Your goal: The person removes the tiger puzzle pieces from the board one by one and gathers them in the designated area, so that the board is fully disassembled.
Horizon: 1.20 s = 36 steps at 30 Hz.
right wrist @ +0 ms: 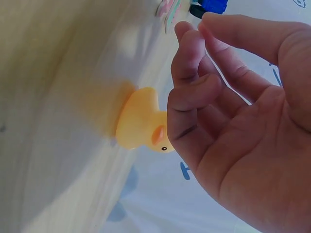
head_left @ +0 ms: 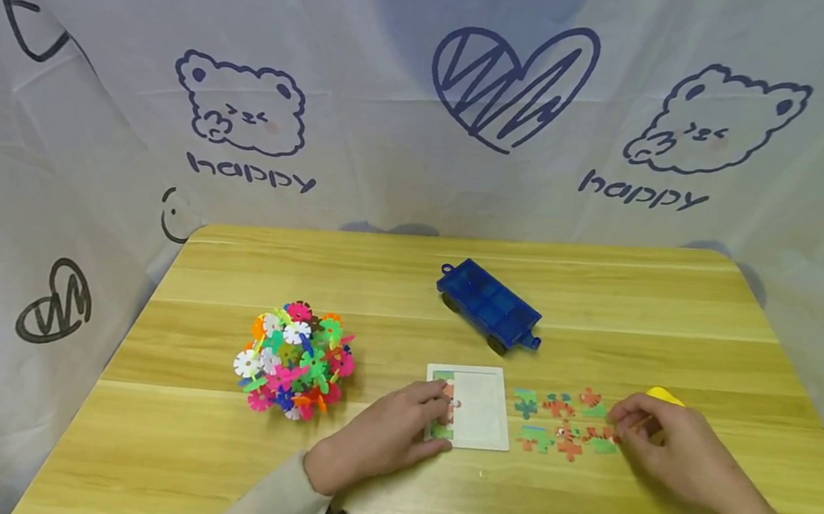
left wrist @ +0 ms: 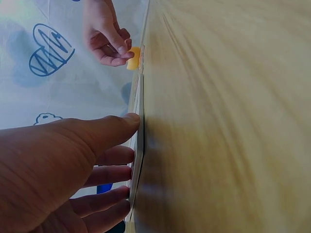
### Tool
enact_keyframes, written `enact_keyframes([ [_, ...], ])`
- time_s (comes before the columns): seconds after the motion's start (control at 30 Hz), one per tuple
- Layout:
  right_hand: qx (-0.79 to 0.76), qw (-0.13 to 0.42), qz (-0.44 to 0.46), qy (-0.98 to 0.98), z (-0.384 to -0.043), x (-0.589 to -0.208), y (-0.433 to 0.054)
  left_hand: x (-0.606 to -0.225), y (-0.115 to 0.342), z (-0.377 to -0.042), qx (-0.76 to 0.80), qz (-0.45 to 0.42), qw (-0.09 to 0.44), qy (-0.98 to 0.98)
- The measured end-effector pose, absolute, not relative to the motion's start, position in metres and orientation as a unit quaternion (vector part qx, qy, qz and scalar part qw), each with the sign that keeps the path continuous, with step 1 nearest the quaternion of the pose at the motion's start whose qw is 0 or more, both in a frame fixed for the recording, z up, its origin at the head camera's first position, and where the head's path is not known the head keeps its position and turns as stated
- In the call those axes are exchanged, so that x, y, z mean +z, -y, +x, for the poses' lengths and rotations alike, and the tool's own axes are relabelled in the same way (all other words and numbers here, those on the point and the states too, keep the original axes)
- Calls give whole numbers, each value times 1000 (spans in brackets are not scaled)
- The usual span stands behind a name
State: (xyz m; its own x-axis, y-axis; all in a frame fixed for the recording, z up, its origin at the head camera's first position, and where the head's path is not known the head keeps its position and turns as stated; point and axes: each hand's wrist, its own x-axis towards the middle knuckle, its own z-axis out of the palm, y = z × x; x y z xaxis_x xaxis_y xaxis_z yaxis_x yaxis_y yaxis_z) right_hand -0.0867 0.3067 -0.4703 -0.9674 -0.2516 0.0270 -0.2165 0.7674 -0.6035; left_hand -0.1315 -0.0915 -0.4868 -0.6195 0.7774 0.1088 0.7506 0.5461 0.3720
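A white puzzle frame [head_left: 482, 411] lies on the table, with joined picture pieces [head_left: 443, 419] along its left side. My left hand [head_left: 402, 423] rests on that side, fingers fairly straight and thumb at the near edge. Several loose jigsaw pieces [head_left: 560, 405] lie in two rows right of the frame. My right hand [head_left: 681, 453] hovers at the right end of the rows, fingers loosely curled, thumb tip close to the index fingertip. No piece shows between them. The closest piece [head_left: 600, 438] is by its fingertips. A yellow toy duck [right wrist: 138, 119] stands behind this hand, partly hidden by it.
A blue toy wagon [head_left: 490, 303] sits behind the frame. To the left stands a ball of colourful snowflake-shaped plastic discs [head_left: 295, 362]. A printed white cloth [head_left: 379, 136] hangs behind the wooden table [head_left: 167, 432].
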Motion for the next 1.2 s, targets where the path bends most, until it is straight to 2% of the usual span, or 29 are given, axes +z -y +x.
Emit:
enact_keyframes([
  [0.4, -322, 3, -154, -934, -94, -470, -271, -486, 90, -129, 173, 434, 30, -884],
  [0.97, -293, 78, -217, -928, -153, -447, -161, -488, 89, -129, 136, 432, 22, -891],
  [1.2, -275, 93, -230, -929, -169, -451, -137, -495, 91, -132, 136, 451, -17, -882],
])
